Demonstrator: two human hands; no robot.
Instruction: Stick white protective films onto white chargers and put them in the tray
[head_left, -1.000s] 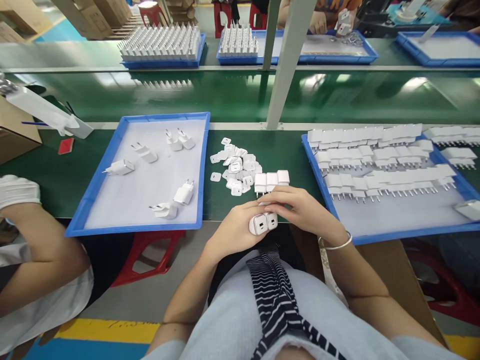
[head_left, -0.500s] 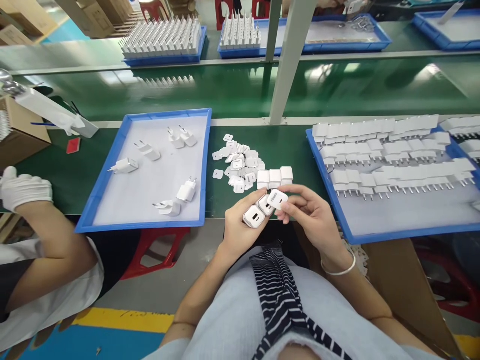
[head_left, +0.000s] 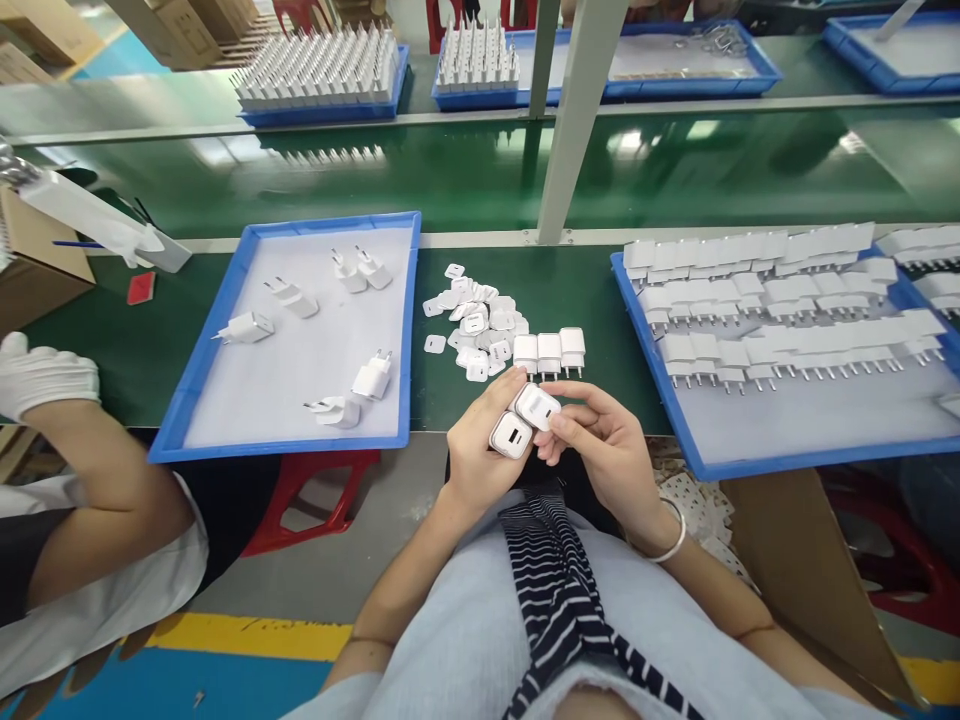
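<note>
Left hand (head_left: pixel 478 452) clasps two chargers (head_left: pixel 509 436), one uncovered, while the right hand (head_left: pixel 609 452) pinches a cover (head_left: pixel 535 406) against the other; loose covers (head_left: pixel 474 325) remain at eleven o'clock.

A green table (head_left: pixel 577 285) is carrying everything here, a pale rail (head_left: pixel 480 242) running along its far edge. On the left stretch, a blue tray (head_left: pixel 330 345) is lying with its near rim jutting past the table's near edge. On the right stretch, a second blue tray (head_left: pixel 750 425) is likewise overhanging that edge. Between them, white caps (head_left: pixel 480 320) are lying in a loose heap, a few sitting apart. Three white adapters (head_left: pixel 549 352) are standing in a row beside it, pins facing the near edge. Towards the far left corner, a red piece (head_left: pixel 141 289) is lying near a cardboard box (head_left: pixel 49 265).
</note>
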